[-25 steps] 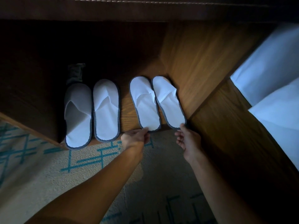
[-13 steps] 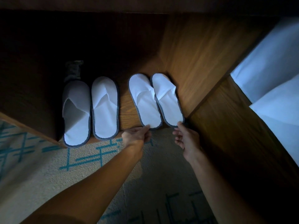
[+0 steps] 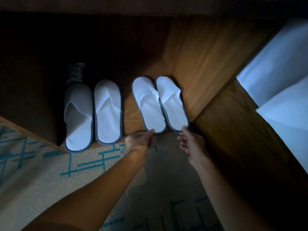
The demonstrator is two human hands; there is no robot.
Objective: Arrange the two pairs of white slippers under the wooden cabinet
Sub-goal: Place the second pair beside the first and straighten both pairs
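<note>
Two pairs of white slippers with grey rims lie toes-inward on the wooden base under the cabinet (image 3: pixel 200 60). The left pair (image 3: pixel 107 112) lies straight, its heels reaching over the carpet edge. The right pair is angled slightly left, close to the cabinet's side panel. My left hand (image 3: pixel 140 142) pinches the heel of the right pair's left slipper (image 3: pixel 149 105). My right hand (image 3: pixel 191 144) holds the heel rim of the right pair's right slipper (image 3: pixel 173 104) with thumb on top.
A dark object (image 3: pixel 75 72) stands behind the leftmost slipper in the shadowed recess. Beige carpet with teal lines (image 3: pixel 50 172) covers the floor in front. White cloth (image 3: pixel 283 77) hangs at the right beyond the wooden panel.
Both hands stay at the heels of the right pair. The slippers have barely shifted; only the view has moved slightly.
</note>
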